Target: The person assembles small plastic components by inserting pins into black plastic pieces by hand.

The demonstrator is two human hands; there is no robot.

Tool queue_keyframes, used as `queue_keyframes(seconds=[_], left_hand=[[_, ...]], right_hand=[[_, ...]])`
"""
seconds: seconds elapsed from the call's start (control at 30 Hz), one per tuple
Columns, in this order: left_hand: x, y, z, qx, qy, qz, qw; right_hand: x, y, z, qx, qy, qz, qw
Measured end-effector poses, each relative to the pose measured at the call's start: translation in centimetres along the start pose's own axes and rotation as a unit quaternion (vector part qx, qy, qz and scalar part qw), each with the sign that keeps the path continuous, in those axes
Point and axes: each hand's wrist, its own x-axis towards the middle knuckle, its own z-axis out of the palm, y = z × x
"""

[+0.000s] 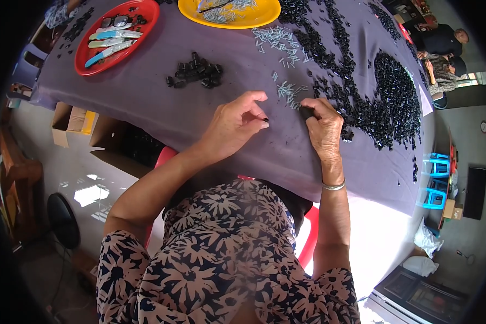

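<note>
My left hand [233, 125] is raised over the purple cloth, its fingers curled toward the thumb. A small black piece [265, 120] shows between its fingertips and thumb. To the right, my right hand [325, 125] is closed with the fingers bent in. Black material [306, 112] covers or sits at its thumb tip; whether it is a cover or a held part I cannot tell. Just beyond that hand lies a small group of thin silvery pins [290, 93]. A pile of black plastic pieces [195, 71] rests beyond my left hand.
Many small black parts [391, 102] spread over the right side of the cloth-covered table [146, 102]. A red tray [82, 60] at the far left holds blue-and-white tools. Pins fill a yellow tray [243, 24] at the back. Cardboard boxes [110, 135] stand below left; people [443, 43] sit far right.
</note>
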Motion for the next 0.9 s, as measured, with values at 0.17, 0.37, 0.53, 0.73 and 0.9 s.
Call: queue_keyframes(seconds=[0.17,0.37,0.53,0.73,0.9], left_hand=[[-0.2,0.0,0.1,0.049,-0.002,0.031,0.998],[-0.2,-0.4,0.3,0.051,-0.004,0.054,0.997],[-0.1,-0.2,0.3,0.065,0.002,0.045,0.997],[0.1,-0.1,0.3,0.069,0.002,0.057,0.996],[-0.1,-0.6,0.4,0.062,0.016,0.062,0.996]], right_hand=[[0.1,0.0,-0.1,0.051,-0.003,0.068,0.996],[0.1,1.7,-0.3,0.125,0.001,0.091,0.988],[0.2,-0.3,-1.0,0.318,-0.015,0.133,0.939],[-1.7,-3.5,1.5,0.344,-0.044,0.082,0.934],[-2.3,-4.4,2.5,0.317,-0.057,0.068,0.944]])
